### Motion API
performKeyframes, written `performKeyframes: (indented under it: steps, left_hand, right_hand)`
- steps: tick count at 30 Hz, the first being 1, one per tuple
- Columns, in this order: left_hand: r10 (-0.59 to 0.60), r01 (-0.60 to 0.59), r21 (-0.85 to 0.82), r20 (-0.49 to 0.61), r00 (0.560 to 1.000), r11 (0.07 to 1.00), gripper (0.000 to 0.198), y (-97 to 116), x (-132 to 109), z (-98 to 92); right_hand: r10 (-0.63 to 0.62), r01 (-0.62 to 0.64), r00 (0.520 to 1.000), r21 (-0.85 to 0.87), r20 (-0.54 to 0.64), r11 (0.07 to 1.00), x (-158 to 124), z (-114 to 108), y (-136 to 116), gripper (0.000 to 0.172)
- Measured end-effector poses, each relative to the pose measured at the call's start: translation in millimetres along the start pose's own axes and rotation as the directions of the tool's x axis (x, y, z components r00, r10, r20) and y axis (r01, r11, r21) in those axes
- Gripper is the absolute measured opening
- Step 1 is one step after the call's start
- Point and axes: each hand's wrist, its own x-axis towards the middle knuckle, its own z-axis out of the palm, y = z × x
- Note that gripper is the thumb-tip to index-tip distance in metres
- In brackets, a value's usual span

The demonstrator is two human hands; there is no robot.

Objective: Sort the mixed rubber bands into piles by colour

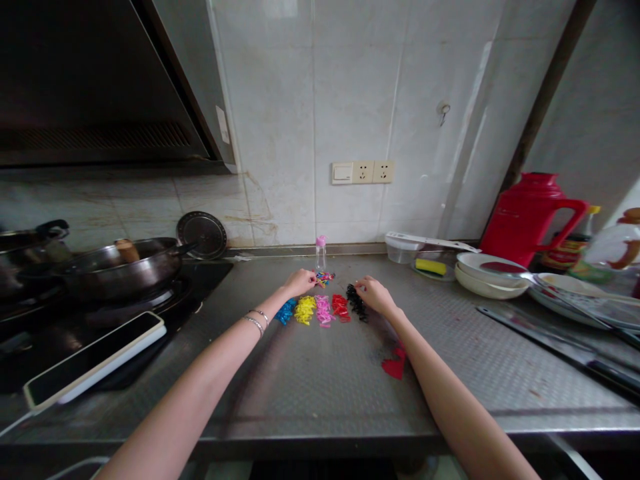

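My left hand (300, 283) is closed in a pinch at the left edge of a small mixed-colour pile (325, 279) of what look like little rubber bands. Over the pile of black bands (356, 303), my right hand (375, 294) has its fingertips pressed together. Whatever either pinch holds is too small to make out. Between the hands, sorted by colour, lie a blue pile (285, 311), a yellow pile (305, 309), a pink pile (324, 311) and a red pile (341, 309). Behind the mixed pile stands a clear bottle (321, 257) with a pink cap.
A red heart-shaped piece (395, 364) lies by my right forearm. To the left, a phone (95, 360) rests near the stove with a pan (123, 270). Bowls (490, 283), a long knife (545, 343), a yellow sponge (431, 267) and a red thermos (525, 217) occupy the right.
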Motion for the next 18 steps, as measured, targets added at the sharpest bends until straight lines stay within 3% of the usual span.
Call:
performKeyframes:
  steps: [8,12,18]
  left_hand:
    - [0.152,-0.101,-0.239,0.207,0.966,0.966,0.013,10.1,-5.7,0.8]
    - [0.118,-0.068,-0.328,0.136,0.984,0.942,0.022,4.5,-7.5,1.6]
    - [-0.098,0.099,-0.475,0.025,0.995,0.874,0.027,-26.3,-11.9,1.4]
  right_hand:
    - [-0.014,0.014,1.0,-0.007,-0.004,1.0,-0.8,1.2,1.9,0.026]
    - [-0.016,0.016,1.0,0.003,-0.005,1.0,-1.3,0.6,2.7,0.024]
    - [-0.002,0.002,1.0,0.006,-0.005,1.0,-1.9,0.0,4.4,0.026]
